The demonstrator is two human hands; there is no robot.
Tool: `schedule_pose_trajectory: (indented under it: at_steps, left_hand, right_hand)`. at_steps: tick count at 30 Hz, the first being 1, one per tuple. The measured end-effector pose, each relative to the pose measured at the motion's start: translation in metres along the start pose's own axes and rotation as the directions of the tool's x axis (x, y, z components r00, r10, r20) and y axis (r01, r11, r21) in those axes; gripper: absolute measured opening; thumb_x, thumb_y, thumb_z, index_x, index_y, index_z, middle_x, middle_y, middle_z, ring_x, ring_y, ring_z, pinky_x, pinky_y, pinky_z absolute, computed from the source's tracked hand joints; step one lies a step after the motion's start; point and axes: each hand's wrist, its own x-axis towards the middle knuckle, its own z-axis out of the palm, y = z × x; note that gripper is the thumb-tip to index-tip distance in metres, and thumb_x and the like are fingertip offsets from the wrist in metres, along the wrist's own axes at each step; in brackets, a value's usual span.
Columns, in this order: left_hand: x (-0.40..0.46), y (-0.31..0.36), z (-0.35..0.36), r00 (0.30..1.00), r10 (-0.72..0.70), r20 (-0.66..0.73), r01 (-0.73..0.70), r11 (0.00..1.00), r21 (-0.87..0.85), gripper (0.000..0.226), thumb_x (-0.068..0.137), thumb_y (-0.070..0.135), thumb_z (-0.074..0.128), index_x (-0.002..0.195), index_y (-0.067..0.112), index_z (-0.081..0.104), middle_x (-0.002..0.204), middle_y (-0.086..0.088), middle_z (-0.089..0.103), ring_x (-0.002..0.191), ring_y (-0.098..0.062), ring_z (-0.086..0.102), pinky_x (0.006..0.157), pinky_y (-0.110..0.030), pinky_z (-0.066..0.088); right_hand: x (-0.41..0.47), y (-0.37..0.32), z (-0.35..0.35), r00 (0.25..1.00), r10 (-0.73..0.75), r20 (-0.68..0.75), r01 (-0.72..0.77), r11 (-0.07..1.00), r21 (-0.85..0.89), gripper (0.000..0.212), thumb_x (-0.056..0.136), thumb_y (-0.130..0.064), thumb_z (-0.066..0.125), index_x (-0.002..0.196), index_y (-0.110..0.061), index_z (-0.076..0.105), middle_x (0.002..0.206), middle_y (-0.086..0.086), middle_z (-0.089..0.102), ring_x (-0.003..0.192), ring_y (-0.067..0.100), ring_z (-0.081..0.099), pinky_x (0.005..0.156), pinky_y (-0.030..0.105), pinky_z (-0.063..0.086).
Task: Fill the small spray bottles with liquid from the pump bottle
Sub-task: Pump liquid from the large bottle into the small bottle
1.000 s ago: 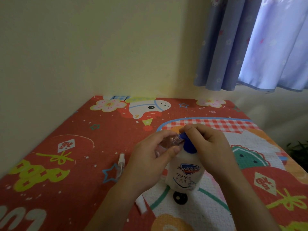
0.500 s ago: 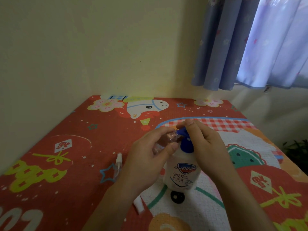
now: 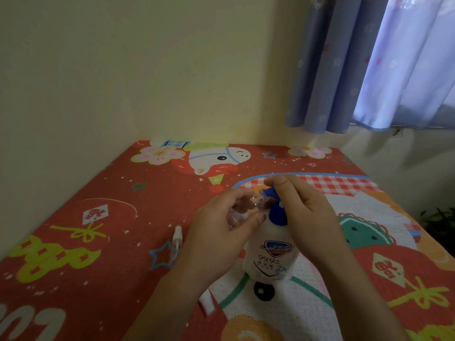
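A white pump bottle (image 3: 270, 257) with a blue pump head stands on the patterned mat in front of me. My left hand (image 3: 219, 232) holds a small clear spray bottle (image 3: 246, 207) tilted with its open neck at the blue nozzle. Fingers of my right hand (image 3: 302, 210) lie over the top of the pump head. A spray cap with its thin tube (image 3: 176, 238) lies on the mat just left of my left hand. A small white piece (image 3: 206, 302) lies below my left wrist, partly hidden by the arm.
The red cartoon mat (image 3: 98, 230) runs up to a yellow wall at the left and back. Blue curtains (image 3: 369, 65) hang at the upper right. The mat's right edge drops off near dark plant leaves (image 3: 440, 222).
Both hands and the bottles stay together at the nozzle; the view has shifted slightly. No visible change in either grip.
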Motion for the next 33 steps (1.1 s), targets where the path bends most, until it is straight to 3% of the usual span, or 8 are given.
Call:
schedule_pose_trajectory:
  at_steps: [3, 6, 11, 19, 25, 33]
  left_hand:
    - [-0.0003, -0.0005, -0.0003, 1.000, 0.014, -0.002, -0.014, 1.000, 0.005, 0.030, 0.091, 0.030, 0.072, 0.121, 0.036, 0.066, 0.109, 0.019, 0.069, 0.106, -0.001, 0.064, 0.084, -0.030, 0.055]
    - [0.0001, -0.0010, -0.0004, 1.000, 0.019, -0.003, -0.019, 1.000, 0.017, 0.031, 0.092, 0.031, 0.071, 0.121, 0.036, 0.066, 0.109, 0.019, 0.069, 0.105, 0.000, 0.064, 0.082, -0.028, 0.054]
    - [-0.0004, -0.0009, 0.0000, 1.000, 0.001, 0.008, -0.001, 1.000, 0.006, 0.033, 0.092, 0.033, 0.071, 0.124, 0.037, 0.064, 0.112, 0.018, 0.069, 0.105, -0.003, 0.065, 0.086, -0.039, 0.058]
    - [-0.0012, 0.0011, -0.0013, 1.000, 0.002, 0.009, -0.002, 1.000, 0.020, 0.029, 0.091, 0.029, 0.072, 0.118, 0.039, 0.066, 0.105, 0.022, 0.069, 0.097, 0.001, 0.065, 0.085, -0.036, 0.058]
    - [-0.0019, 0.0003, -0.0020, 1.000, -0.002, 0.017, 0.002, 1.000, 0.013, 0.026, 0.091, 0.029, 0.072, 0.114, 0.041, 0.067, 0.106, 0.023, 0.069, 0.099, 0.001, 0.065, 0.086, -0.036, 0.058]
    - [-0.0021, -0.0007, -0.0021, 1.000, 0.008, 0.026, -0.009, 1.000, 0.028, 0.027, 0.091, 0.029, 0.072, 0.116, 0.037, 0.067, 0.106, 0.021, 0.069, 0.102, 0.004, 0.063, 0.087, -0.029, 0.056]
  right_hand:
    - [-0.0008, 0.0007, 0.0007, 1.000, -0.005, -0.003, 0.005, 1.000, -0.018, 0.030, 0.101, -0.036, 0.044, 0.086, -0.031, 0.069, 0.084, -0.024, 0.069, 0.079, 0.003, 0.063, 0.070, 0.032, 0.050]
    - [-0.0012, 0.0007, 0.0010, 1.000, -0.006, -0.004, 0.006, 1.000, -0.016, 0.030, 0.100, -0.038, 0.043, 0.086, -0.031, 0.069, 0.085, -0.023, 0.069, 0.081, 0.006, 0.063, 0.073, 0.033, 0.052]
    - [-0.0018, 0.0016, 0.0005, 1.000, -0.006, 0.009, 0.006, 1.000, -0.013, 0.028, 0.102, -0.035, 0.044, 0.087, -0.034, 0.069, 0.082, -0.033, 0.068, 0.082, -0.004, 0.063, 0.068, 0.024, 0.046]
    - [-0.0015, 0.0036, -0.0001, 1.000, -0.008, 0.022, 0.008, 1.000, -0.022, 0.028, 0.101, -0.033, 0.044, 0.089, -0.035, 0.070, 0.083, -0.034, 0.067, 0.083, -0.008, 0.062, 0.066, 0.019, 0.042]
    - [-0.0012, 0.0070, -0.0003, 0.999, -0.016, 0.036, 0.017, 0.999, -0.045, 0.029, 0.102, -0.030, 0.045, 0.089, -0.036, 0.071, 0.081, -0.038, 0.065, 0.081, -0.012, 0.061, 0.060, 0.005, 0.042]
    - [-0.0015, 0.0077, -0.0014, 0.999, -0.002, 0.043, 0.004, 0.999, -0.043, 0.027, 0.102, -0.032, 0.047, 0.092, -0.037, 0.072, 0.083, -0.038, 0.066, 0.084, -0.012, 0.061, 0.067, 0.017, 0.044]
